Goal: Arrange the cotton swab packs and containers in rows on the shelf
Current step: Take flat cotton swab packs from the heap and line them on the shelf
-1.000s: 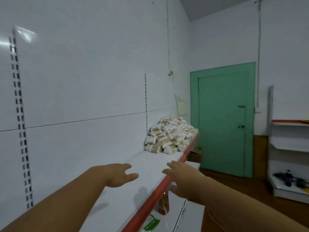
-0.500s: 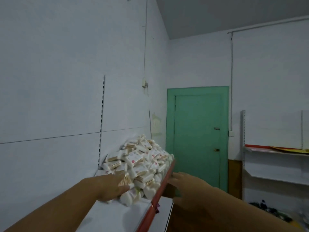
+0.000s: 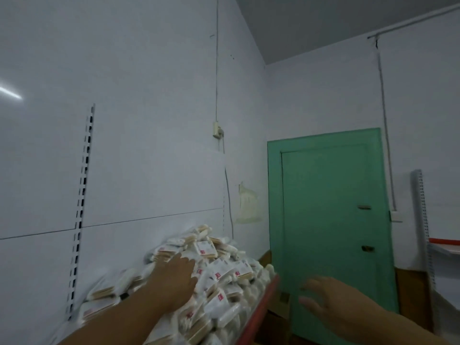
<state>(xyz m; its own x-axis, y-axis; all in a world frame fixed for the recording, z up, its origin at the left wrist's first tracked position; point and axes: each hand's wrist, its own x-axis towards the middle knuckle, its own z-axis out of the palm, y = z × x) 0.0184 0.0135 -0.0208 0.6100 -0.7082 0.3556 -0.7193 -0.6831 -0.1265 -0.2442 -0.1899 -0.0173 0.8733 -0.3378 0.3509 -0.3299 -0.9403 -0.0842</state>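
Observation:
A big loose heap of cotton swab packs, white with small red labels, fills the shelf against the white back panel. The shelf's red front edge runs along the heap's right side. My left hand lies flat on top of the heap with its fingers straight, touching the packs. My right hand hovers in the air to the right of the shelf edge, fingers spread and holding nothing. The shelf surface under the heap is hidden.
A green door stands just beyond the shelf's far end. A slotted upright runs down the back panel at left. Another shelving unit with a red edge is at the far right. A cardboard box sits below.
The view has closed in on the heap. My left hand moved forward from the heap's near foot onto its top. My right hand stays off the shelf edge.

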